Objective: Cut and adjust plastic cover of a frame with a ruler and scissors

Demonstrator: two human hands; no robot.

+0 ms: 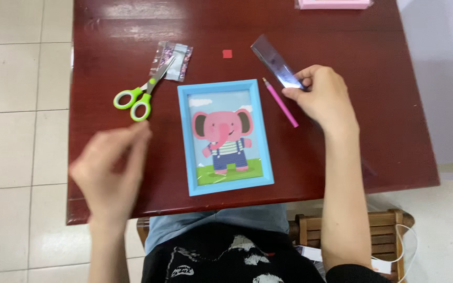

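Probably a home, dark red wooden table (384, 131), tiled floor (17, 105), wooden chair (384, 230)

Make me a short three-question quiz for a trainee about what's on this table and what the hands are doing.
1. True or false: the scissors lie partly on the small clear packet.
2. Multiple choice: what does the right hand hold? A) the pink pen B) a clear plastic strip C) the red square
3. Short answer: what lies between the blue frame and the right hand?

Key
1. True: the blades rest over the packet.
2. B: the strip is pinched at its lower end; the red square lies alone on the table.
3. The pink pen. The left hand is empty, below the scissors.
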